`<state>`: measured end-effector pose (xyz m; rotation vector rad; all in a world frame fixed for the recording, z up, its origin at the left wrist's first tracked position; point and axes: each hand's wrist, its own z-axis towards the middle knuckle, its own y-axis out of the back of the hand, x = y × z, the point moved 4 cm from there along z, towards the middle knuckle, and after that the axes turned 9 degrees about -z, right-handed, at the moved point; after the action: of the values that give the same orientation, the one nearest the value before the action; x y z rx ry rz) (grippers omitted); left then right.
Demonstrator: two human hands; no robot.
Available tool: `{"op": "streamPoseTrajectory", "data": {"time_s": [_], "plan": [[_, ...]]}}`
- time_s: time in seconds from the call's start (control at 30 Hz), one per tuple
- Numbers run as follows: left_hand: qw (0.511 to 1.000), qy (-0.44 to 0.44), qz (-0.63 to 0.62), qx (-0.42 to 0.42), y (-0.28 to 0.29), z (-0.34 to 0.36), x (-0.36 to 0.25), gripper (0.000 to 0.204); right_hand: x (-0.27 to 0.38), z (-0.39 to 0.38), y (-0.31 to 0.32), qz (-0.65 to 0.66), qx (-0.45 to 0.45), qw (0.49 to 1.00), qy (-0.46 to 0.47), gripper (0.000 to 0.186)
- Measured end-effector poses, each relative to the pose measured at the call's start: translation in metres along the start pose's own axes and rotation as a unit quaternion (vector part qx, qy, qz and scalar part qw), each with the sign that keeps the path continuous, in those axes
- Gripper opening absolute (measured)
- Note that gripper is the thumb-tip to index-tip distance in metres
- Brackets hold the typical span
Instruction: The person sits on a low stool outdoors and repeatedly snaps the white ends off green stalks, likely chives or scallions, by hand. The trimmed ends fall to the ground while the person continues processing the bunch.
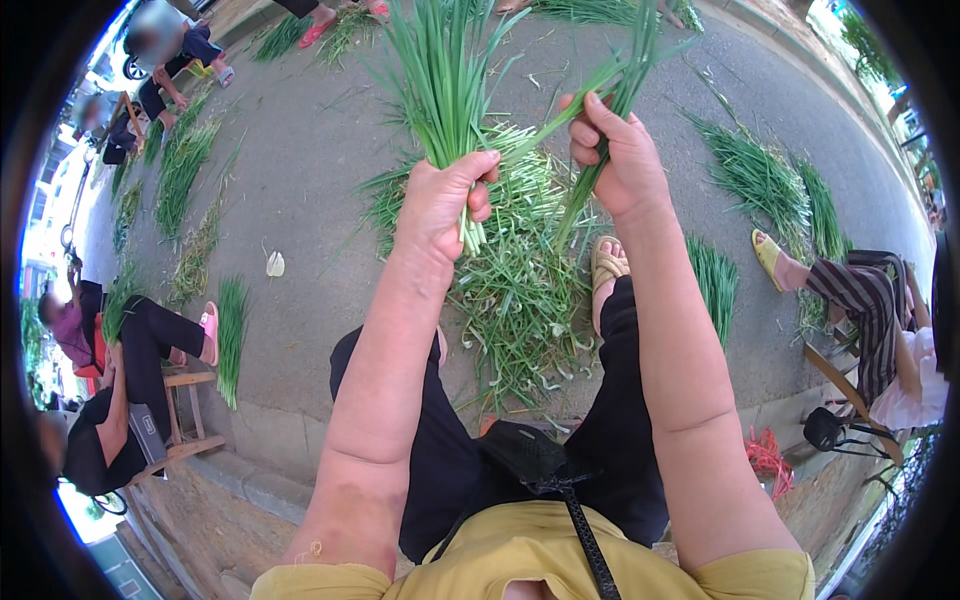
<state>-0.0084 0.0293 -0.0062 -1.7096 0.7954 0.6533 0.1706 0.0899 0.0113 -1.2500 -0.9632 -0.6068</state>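
My left hand point(448, 198) is closed around the pale lower ends of a thick bunch of garlic chives point(437, 95), whose green leaves fan upward and away from me. To its right, my right hand point(618, 150) grips a thinner bundle of green leaves point(628, 85). Some of those leaves stick out sideways toward the left bunch, and others hang below the fist. Beneath both hands, a heap of cut chive stems and trimmings point(530, 310) lies on the pavement between my feet.
Chive piles lie at left point(185, 165) and right point(750, 175), with small bundles near my feet point(712, 285) and the left bench point(231, 340). People sit on both sides. Red plastic string point(768, 462) and a black bag point(826, 429) are at lower right. A white scrap point(275, 264) lies left.
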Motion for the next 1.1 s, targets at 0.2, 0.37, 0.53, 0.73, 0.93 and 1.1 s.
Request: {"op": "streamPoseTrajectory", "data": {"time_s": [0.2, 0.37, 0.53, 0.73, 0.93, 1.1], "plan": [[1.000, 0.008, 0.000, 0.005, 0.003, -0.003, 0.003, 0.011, 0.013, 0.007, 0.019, 0.094, -0.036, 0.994, 0.029, 0.018], [1.000, 0.017, 0.025, -0.008, 0.000, -0.009, 0.007, 0.011, 0.023, 0.012, 0.038, 0.117, -0.013, 0.992, 0.047, 0.028], [0.995, 0.050, 0.083, 0.035, -0.003, -0.019, 0.005, 0.014, 0.046, 0.007, 0.055, 0.153, 0.014, 0.983, 0.100, 0.037], [0.984, 0.077, 0.128, 0.095, -0.011, -0.033, -0.001, 0.021, 0.055, 0.000, 0.040, 0.146, 0.118, 0.977, 0.104, 0.039], [0.967, 0.067, 0.199, 0.146, -0.022, -0.042, -0.017, 0.020, 0.053, -0.004, 0.023, 0.127, 0.191, 0.967, 0.111, 0.041], [0.957, -0.023, 0.273, 0.100, -0.019, -0.034, -0.017, 0.017, 0.050, -0.009, 0.011, 0.114, 0.198, 0.971, 0.075, 0.041]]}}
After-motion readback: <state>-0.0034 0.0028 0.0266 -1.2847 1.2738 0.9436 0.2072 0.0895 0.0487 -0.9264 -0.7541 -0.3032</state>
